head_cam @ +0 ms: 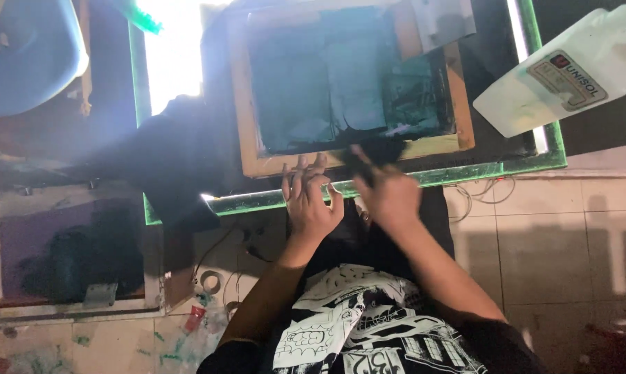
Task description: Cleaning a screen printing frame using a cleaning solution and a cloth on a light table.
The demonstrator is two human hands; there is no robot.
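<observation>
The wooden-framed teal mesh screen [351, 83] is steadied by the open, empty left hand [309, 201]; a dark rag [375, 156], probably, is pinched in the right hand [389, 197] — best wiped evenly.

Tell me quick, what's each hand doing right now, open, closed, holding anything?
Left hand: open, fingers spread flat on the wooden screen frame, holding nothing.
Right hand: blurred, closed on a dark cloth at the frame's near edge.

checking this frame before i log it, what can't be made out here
- Right hand, head view: motion blur hides its fingers and what the dark thing at their tips is.
- White plastic jug: its top runs off the right edge.
- Blue tub: cut by the top left corner.
- Light table: glare washes out its top left.
- Left hand rests on the wooden screen frame.
</observation>
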